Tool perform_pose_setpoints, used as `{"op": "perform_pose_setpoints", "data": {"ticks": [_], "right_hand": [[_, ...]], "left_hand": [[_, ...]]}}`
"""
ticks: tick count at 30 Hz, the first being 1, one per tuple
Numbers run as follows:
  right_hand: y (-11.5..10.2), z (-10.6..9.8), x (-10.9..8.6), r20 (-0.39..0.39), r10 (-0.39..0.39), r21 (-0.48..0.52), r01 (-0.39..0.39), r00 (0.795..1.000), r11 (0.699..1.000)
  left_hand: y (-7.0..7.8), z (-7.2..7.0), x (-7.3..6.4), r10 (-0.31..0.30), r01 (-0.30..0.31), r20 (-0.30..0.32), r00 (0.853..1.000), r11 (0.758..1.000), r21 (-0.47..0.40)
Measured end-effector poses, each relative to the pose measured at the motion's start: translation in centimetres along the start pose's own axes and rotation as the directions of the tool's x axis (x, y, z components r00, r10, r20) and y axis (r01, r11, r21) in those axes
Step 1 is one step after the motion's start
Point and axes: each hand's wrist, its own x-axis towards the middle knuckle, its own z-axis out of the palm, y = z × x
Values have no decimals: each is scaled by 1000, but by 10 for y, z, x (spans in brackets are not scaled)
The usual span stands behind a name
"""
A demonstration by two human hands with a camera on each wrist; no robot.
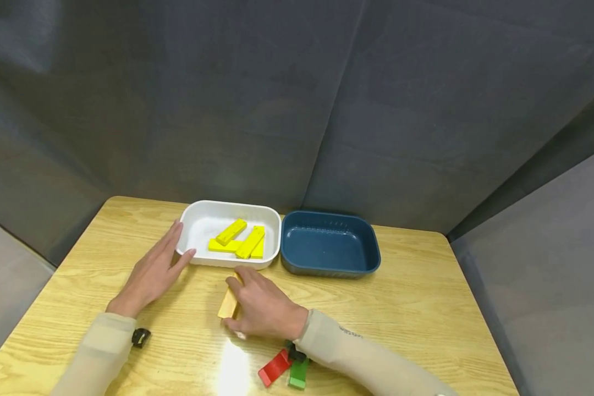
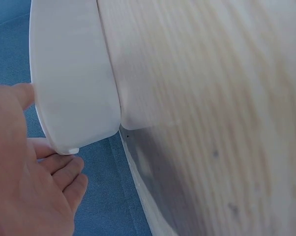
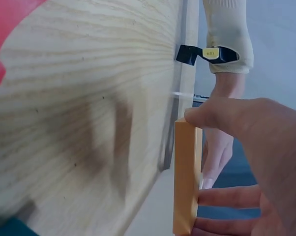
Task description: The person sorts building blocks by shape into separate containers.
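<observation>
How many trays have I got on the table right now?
2: the white tray, touched by the left hand and holding yellow blocks, and the dark blue tray just to its right.

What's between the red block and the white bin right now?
In the head view, the right hand lies between the red block and the white bin, gripping an orange block.

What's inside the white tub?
Yellow blocks lie in the white tub. Two on top partly cover more yellow underneath, so I can't tell how many there are altogether.
</observation>
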Motion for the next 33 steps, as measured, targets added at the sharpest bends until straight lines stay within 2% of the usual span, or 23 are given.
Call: {"op": "perform_pose_setpoints", "data": {"ticks": [6, 14, 21, 28, 33], "right_hand": [[6, -9, 1, 2, -29, -2, 29, 1000, 1000], [16, -22, 3, 8, -8, 76, 7, 1000, 997], [28, -33, 8, -38, -2, 158, 8, 999, 987], [43, -39, 16, -116, -4, 206, 28, 993, 978], [54, -41, 23, -110, 21, 229, 5, 994, 973]], "left_hand": [[-1, 1, -1, 2, -2, -2, 1000, 1000, 0], [-1, 1, 0, 0, 0, 3, 1000, 1000, 0], [-1, 1, 2, -6, 6, 5, 1000, 1000, 1], [-2, 2, 1, -4, 4, -2, 1000, 1000, 7], [-2, 2, 2, 2, -2, -6, 1000, 1000, 4]]}}
